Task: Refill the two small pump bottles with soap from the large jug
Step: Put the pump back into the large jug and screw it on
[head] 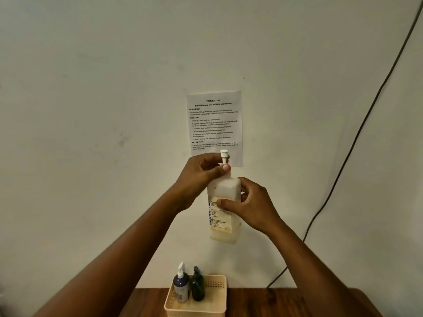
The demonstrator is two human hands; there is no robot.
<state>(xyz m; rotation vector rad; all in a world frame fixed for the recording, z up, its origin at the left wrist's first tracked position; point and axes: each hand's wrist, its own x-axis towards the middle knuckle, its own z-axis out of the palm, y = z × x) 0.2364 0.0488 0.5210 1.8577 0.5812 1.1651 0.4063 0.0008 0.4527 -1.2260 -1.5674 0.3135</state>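
Note:
I hold the large translucent soap jug upright in the air in front of the wall. My right hand grips its labelled body. My left hand pinches the neck just under its white pump head. Far below, two small pump bottles stand in the left part of a beige basket on the table: a purple one with a white pump and a dark one with a black pump.
A printed task sheet is taped to the pale wall behind the jug. A black cable runs down the wall on the right to the wooden table.

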